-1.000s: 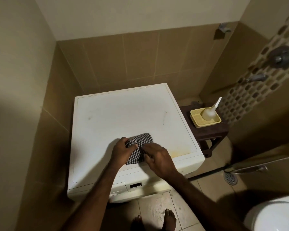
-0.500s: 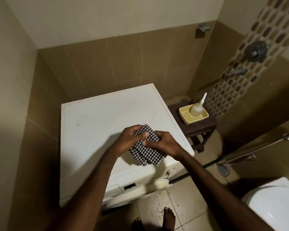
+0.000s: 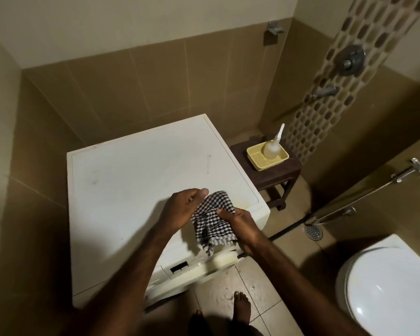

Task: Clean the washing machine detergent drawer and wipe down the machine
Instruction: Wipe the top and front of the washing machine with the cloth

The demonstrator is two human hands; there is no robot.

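Cloth lower centre of frame, held over front edge of washer; left hand and right hand each pinch a side; soft, light, limp; best gripped bunched, not by hanging fringe

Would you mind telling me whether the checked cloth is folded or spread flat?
Loosely folded: the checked cloth hangs bunched between the left hand and right hand.

A home bathroom.
It is shown by tiled walls, a toilet, shower fittings and a washing machine.
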